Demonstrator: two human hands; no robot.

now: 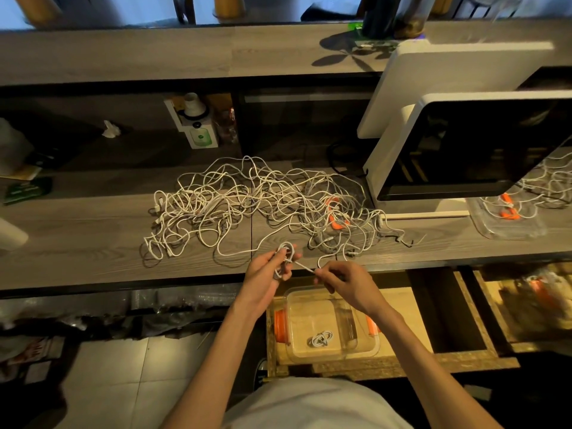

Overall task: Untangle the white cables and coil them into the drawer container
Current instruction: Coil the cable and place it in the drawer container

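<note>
The left hand (268, 270) has its fingers curled round a small coil (285, 257) of white cable, several loops already gathered. The right hand (343, 281) pinches the same cable's free run between thumb and fingertips, just beside the coil, with the line taut between the two hands. The step in hand looks like winding one freed cable. Beyond the hands, the tangle of white cables (260, 202) sprawls across the bench (93, 243), and a strand trails from it toward the coil. Below, the open drawer (402, 305) carries the clear container (325, 326) with one coiled cable (320, 339) inside. Next, probably: feed the remaining slack round the loops, then lower the coil into the container without it springing open
</note>
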